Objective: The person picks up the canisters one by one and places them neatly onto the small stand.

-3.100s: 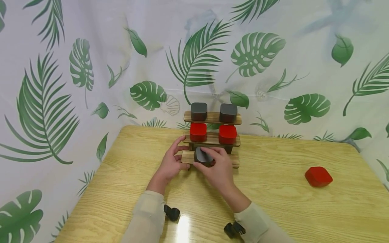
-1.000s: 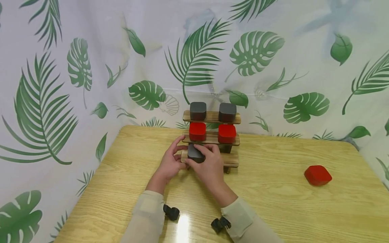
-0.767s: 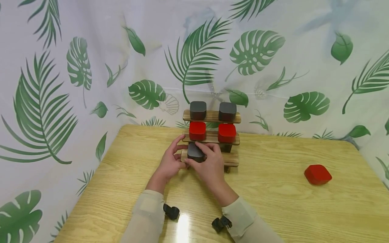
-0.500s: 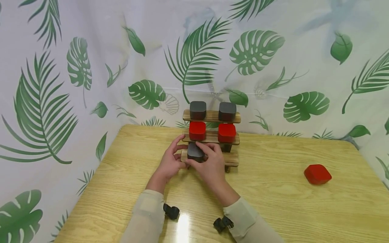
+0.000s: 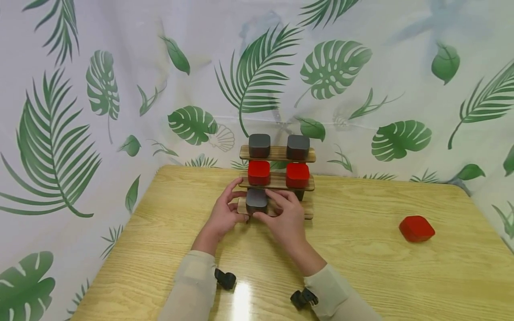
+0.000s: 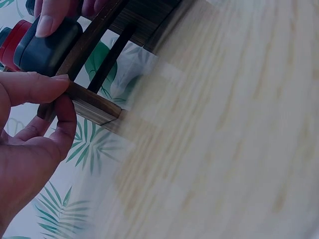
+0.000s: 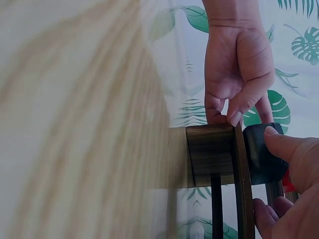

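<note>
A three-tier wooden display stand (image 5: 277, 180) stands on the table near the wall. My left hand (image 5: 225, 214) pinches the left end of its lowest shelf (image 6: 60, 79) between thumb and fingers. At that end of the shelf sits a dark grey rounded-square block (image 5: 256, 199). My right hand (image 5: 287, 220) holds this block with the thumb at its front and the index finger at its back right corner. In the right wrist view the thumb lies against the block (image 7: 261, 154), while the other fingers bend near the shelf.
Two red blocks (image 5: 259, 172) stand on the middle shelf and two dark grey blocks (image 5: 259, 145) on the top one. Another red block (image 5: 416, 228) lies to the right on the wooden table (image 5: 353, 267). Leaf-patterned cloth (image 5: 341, 89) covers the wall behind.
The dark grey block has moved left along the lowest shelf to its left end. Within the last half second my right hand has shifted slightly right, showing more of the block. Left hand keeps its place.
</note>
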Demonstrator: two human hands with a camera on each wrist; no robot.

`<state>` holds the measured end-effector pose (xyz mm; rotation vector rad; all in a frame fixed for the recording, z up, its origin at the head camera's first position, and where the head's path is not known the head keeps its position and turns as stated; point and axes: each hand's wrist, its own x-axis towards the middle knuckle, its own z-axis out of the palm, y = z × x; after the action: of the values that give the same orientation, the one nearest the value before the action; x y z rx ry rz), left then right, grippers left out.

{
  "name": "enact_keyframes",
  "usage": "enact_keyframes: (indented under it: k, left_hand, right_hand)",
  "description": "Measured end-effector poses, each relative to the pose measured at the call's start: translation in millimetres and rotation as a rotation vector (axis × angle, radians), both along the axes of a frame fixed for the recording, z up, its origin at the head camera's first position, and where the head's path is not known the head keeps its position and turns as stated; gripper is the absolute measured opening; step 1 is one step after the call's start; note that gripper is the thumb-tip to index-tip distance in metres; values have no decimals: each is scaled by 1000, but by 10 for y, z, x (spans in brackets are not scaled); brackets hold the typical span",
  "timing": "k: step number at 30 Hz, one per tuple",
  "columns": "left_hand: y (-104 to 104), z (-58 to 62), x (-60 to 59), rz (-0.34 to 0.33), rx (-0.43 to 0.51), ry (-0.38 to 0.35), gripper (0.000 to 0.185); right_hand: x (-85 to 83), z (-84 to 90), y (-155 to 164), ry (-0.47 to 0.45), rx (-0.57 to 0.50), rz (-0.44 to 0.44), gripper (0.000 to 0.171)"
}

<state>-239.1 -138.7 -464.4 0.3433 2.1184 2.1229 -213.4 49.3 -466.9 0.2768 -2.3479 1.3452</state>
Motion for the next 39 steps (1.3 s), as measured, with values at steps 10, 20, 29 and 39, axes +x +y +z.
enact_keyframes:
  k: [10, 20, 29, 39]
  left_hand:
    - [10, 64, 34, 6, -1, 5, 103]
    - [7, 54, 26, 9, 4, 10, 104]
    - [8, 44, 20, 18, 1, 8, 104]
    - [11, 62, 38, 18, 9, -17, 102]
  right_hand:
    - [51, 7, 156, -12, 14, -9, 63]
    - [71, 26, 342, -31, 10, -24, 63]
    - [40, 0, 499, 2, 0, -44, 61]
    - [54, 5, 645, 23, 22, -59, 59]
